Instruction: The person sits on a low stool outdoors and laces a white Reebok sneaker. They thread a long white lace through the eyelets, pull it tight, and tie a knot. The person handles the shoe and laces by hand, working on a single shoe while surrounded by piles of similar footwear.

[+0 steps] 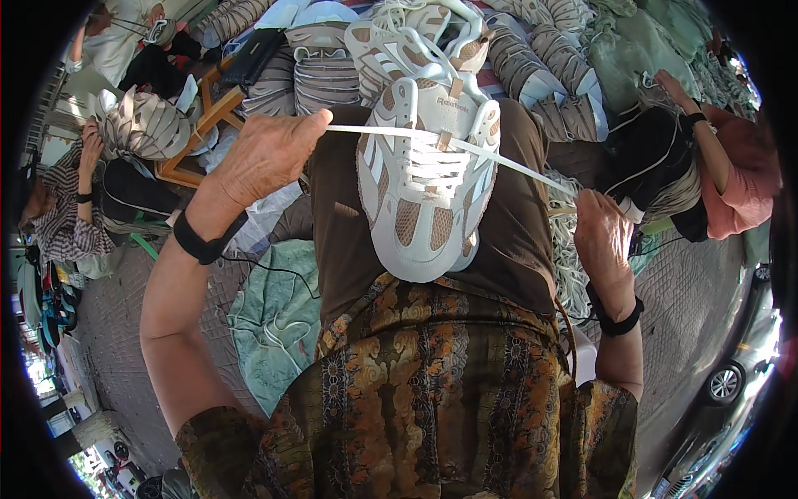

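On my lap lies a grey, white and tan shoe upper (414, 241), its toe toward me. A flat white shoelace (374, 130) runs through its eyelets, with several rows crossing the tongue. My left hand (264, 156) pinches one lace end and pulls it taut out to the left. Over on the right, my right hand (602, 233) is closed on the other lace end, which slants down to it from the upper eyelets. Neither hand touches the upper itself. Both wrists wear black bands.
Stacks of similar uppers (320, 79) lie ahead, with more at the right (549, 75). A wooden frame (199, 133) stands at the left. White laces (573, 274) hang by my right knee. People work at both sides, one in a pink top (744, 183). A car (731, 374) stands at the right.
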Demonstrator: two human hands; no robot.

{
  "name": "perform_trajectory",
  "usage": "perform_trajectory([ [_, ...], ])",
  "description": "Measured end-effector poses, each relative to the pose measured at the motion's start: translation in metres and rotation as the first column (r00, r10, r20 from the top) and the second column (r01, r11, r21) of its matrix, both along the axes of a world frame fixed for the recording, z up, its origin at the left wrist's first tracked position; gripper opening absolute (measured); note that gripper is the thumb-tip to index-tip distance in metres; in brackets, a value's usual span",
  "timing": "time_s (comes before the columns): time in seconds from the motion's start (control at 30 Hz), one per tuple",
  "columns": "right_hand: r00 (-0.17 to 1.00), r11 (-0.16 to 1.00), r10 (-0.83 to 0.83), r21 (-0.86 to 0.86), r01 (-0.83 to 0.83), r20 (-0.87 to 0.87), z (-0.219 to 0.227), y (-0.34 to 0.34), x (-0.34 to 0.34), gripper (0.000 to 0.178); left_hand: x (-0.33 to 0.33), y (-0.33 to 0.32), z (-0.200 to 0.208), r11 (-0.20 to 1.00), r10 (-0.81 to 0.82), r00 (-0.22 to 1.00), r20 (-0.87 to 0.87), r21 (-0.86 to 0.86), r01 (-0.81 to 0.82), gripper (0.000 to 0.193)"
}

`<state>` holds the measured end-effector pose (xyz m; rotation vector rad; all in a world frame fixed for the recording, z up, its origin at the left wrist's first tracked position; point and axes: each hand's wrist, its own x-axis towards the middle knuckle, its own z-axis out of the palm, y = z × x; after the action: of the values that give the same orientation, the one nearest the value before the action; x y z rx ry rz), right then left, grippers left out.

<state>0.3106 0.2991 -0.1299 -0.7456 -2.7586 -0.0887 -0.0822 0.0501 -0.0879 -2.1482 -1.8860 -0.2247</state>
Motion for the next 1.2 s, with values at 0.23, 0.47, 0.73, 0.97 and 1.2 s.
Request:
perform_trajectory([
  [0.23, 0.993, 0.98, -0.107, -0.175, 0.097, -0.049, -0.029, 0.032, 0.035, 0.008, -0.007, -0.002, -0.004, 0.998, 0.022, 1.0, 0.005, 0.063, -0.022, 0.038],
  [0.47, 0.896, 0.871, -0.428, -0.318, 0.374, -0.119, -0.109, 0.092, 0.141, 0.019, -0.045, -0.035, 0.001, 0.95, 0.274, 0.953, -0.129, 0.191, -0.248, 0.033],
  [0.73, 0.758, 0.737, -0.647, -0.322, 0.595, -0.081, -0.157, 0.099, 0.213, 0.023, -0.123, -0.118, -0.029, 0.652, 0.723, 0.645, -0.247, -0.064, -0.756, 0.016],
  [0.97, 0.661, 0.646, -0.739, -0.416, 0.64, -0.129, -0.19, 0.104, 0.248, 0.023, -0.157, -0.197, -0.065, 0.616, 0.784, 0.613, -0.1, -0.001, -0.788, 0.017],
  [1.2, 0.562, 0.519, -0.797, -0.729, 0.446, -0.223, -0.176, 0.098, 0.228, 0.013, -0.181, -0.27, -0.095, 0.429, 0.901, 0.432, -0.042, -0.055, -0.901, 0.02],
])
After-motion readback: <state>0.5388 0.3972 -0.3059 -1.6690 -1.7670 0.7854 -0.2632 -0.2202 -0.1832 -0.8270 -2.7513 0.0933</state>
